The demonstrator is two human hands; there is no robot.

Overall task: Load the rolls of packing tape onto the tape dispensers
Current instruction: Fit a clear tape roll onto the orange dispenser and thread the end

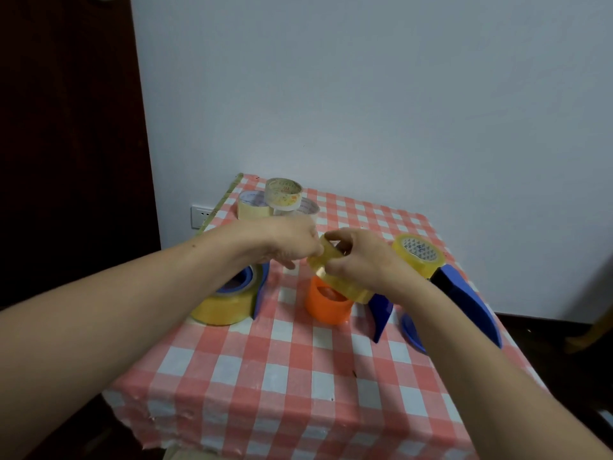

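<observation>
At the middle of the frame both hands meet over a clear yellowish tape roll (336,277), which sits tilted on top of the orange dispenser (326,305), its lower edge touching the orange body and its upper edge raised toward the far side. The right hand (363,257) has its grip closed around the roll, with the thumb at the near side and the fingers curled over the upper rim. The left hand (290,242) comes in from the left, and its bent fingertips (315,250) pinch the roll's upper left edge. The orange dispenser stands on the bench (298,376), which is covered by a red and white checked cloth (232,410). Left of centre, partly under the left forearm, a large yellow roll (222,305) sits around the blue dispenser (262,290). At the right, another yellow roll (419,255) is mounted on a second blue dispenser (467,303), close beside the right wrist. A blue plastic piece (381,313) stands just right of the orange dispenser; I cannot tell whether the two are joined. At the far left corner of the bench three pale rolls (283,194) are piled together, one resting on the other two. Behind stands a pale wall (365,94) with a socket (200,216) low down, and a dark door (66,144) fills the left of the frame.
</observation>
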